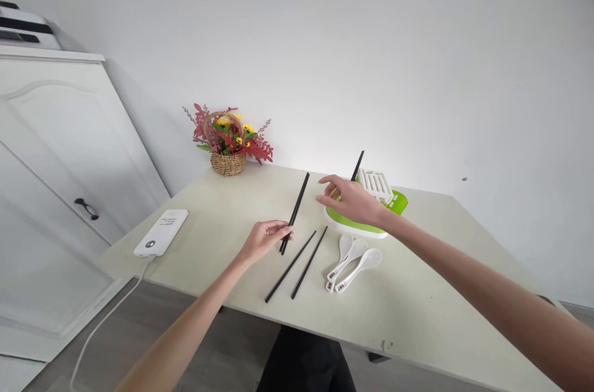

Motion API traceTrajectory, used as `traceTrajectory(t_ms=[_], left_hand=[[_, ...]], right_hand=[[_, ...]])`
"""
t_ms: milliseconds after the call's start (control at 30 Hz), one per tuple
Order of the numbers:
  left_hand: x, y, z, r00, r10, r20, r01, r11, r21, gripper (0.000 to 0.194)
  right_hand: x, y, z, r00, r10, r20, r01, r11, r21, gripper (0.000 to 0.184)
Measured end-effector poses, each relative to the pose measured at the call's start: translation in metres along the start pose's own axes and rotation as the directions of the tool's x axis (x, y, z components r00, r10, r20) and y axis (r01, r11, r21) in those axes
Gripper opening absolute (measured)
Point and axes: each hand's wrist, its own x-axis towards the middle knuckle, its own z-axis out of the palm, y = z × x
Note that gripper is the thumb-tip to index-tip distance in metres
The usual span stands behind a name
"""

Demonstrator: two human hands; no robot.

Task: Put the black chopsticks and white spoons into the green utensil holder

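My left hand [268, 238] pinches a pair of black chopsticks [299, 200], slanting up and away over the table. Just in front of it, two more black chopsticks [309, 265] lie apart on the tabletop. My right hand [350, 197] hovers at a green and white rack [346, 225], its thumb and forefinger apart with nothing between them. Behind that hand a black chopstick [357, 166] sticks up, its lower end hidden. A white slotted part [375, 185] rises from the rack's far side. White spoons [355, 250] lie overlapping in front of the rack.
On the pale table [232, 213], a wicker basket [228, 164] of red and yellow flowers stands near the wall. A white power bank [162, 232] with a cable lies at the left edge. Further left is a white cabinet [60, 132].
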Motion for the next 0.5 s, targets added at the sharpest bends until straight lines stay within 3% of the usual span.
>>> traceTrajectory(t_ms=[133,300,500], left_hand=[[-0.002,-0.017,0.004,0.999,0.013,-0.039,-0.015,0.998,-0.058,0.035],[-0.003,-0.028,0.005,0.998,0.031,-0.063,-0.036,0.996,-0.076,0.033],[-0.006,-0.034,0.003,0.996,0.047,-0.072,-0.052,0.997,-0.064,0.031]], right_hand=[[0.019,-0.018,0.015,0.996,-0.026,0.084,0.019,0.997,0.075,0.047],[0.034,-0.030,0.029,0.996,-0.087,0.021,0.082,0.980,0.180,0.034],[0.033,-0.031,0.036,0.986,-0.162,-0.031,0.165,0.969,0.182,0.037]])
